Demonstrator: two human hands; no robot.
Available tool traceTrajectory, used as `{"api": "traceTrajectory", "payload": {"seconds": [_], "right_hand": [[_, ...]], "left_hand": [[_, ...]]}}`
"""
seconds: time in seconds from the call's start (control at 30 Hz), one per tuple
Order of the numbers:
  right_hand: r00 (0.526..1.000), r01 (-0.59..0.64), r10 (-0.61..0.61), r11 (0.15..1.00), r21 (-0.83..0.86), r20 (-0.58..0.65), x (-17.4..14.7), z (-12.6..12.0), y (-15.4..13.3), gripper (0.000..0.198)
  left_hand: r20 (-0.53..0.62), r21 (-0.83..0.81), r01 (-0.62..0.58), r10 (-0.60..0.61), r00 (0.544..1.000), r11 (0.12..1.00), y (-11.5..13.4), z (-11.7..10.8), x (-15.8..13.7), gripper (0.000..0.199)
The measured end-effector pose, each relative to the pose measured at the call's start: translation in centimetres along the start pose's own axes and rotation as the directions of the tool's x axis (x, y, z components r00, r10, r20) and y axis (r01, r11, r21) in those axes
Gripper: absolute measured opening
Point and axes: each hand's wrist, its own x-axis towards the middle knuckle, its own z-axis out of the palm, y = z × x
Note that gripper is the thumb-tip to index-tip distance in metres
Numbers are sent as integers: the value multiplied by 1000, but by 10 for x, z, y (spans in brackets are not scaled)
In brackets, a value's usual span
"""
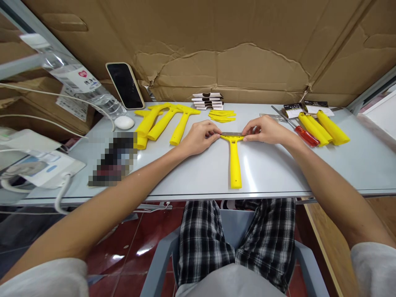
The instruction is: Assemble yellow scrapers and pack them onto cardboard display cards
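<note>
On the desk [192,179], we pinch opposite ends of the metal blade [232,134], left hand [199,137] and right hand [267,130] nearly closed, at the far end of the yellow scraper [235,165].

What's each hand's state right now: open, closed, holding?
Left hand: closed, fingertips pinching the left end of the scraper head.
Right hand: closed, fingertips pinching the head's right end.

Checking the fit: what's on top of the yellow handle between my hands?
A metal strip lies across the handle at its wide end, between left hand and right hand; what it covers is hidden.
</note>
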Motion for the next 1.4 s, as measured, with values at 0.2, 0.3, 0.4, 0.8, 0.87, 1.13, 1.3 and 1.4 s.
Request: {"api": "traceTrajectory", "payload": {"seconds": [0.2,0.3,0.4,0.8,0.87,1.13,1.3,1.4], "right_hand": [[1000,30,-30,1000,-9,-2,1,1,2,57],[998,55,-55,998,-13,0,1,2,4,57],[998,68,-68,997,-31,4,2,2,6,55],[995,101,-101,991,-85,5,4,3,11,47],[995,101,-102,990,-102,-5,4,3,11,41],[986,125,-137,985,-120,-100,3,5,8,42],[978,128,-146,984,-126,-150,4,7,12,39],[974,120,-142,984,-131,-174,4,8,13,35]], "left_hand": [[-15,-9,-17,17,1000,1000,-2,0,0,21],[-12,-4,-19,18,1000,1000,-2,0,-1,21],[-8,13,-28,28,1000,1000,-2,0,-1,23],[-33,4,-49,49,998,999,-4,2,-1,20],[-40,-6,-50,50,998,999,-3,2,-2,19],[-84,25,-16,18,996,1000,-1,0,-3,21],[-137,29,-7,11,991,1000,-6,2,-3,21],[-150,41,1,6,989,999,-8,3,-2,21]]}}
